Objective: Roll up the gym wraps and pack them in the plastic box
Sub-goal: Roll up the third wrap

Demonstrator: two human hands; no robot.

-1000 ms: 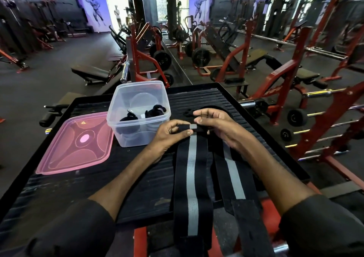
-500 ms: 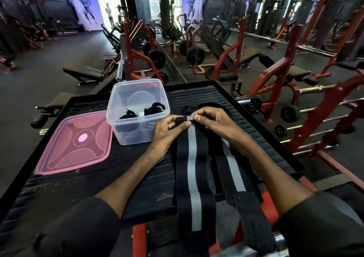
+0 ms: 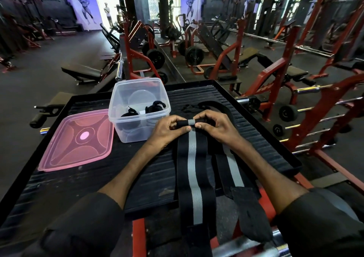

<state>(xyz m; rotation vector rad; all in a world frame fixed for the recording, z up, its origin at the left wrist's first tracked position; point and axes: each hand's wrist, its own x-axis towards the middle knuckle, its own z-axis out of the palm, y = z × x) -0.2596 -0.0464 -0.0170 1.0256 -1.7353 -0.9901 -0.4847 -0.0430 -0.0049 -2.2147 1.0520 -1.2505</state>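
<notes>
A long black gym wrap with a grey stripe (image 3: 192,170) lies lengthwise on the black ribbed platform (image 3: 98,180), its near end hanging over the edge. Its far end is curled into a small roll (image 3: 190,122). My left hand (image 3: 168,129) and my right hand (image 3: 213,125) pinch that roll from either side. A second striped wrap (image 3: 231,168) lies just right of the first. The clear plastic box (image 3: 137,109) stands left of my hands and holds two rolled black wraps (image 3: 154,107).
The pink lid (image 3: 78,140) lies flat to the left of the box. A loose black strap (image 3: 208,106) sits beyond my hands. Red weight benches, barbells and racks surround the platform, with a red frame below its near edge.
The wrap's far end has been turned over into a thicker roll between my fingers. Both hands stay at the same spot on the platform.
</notes>
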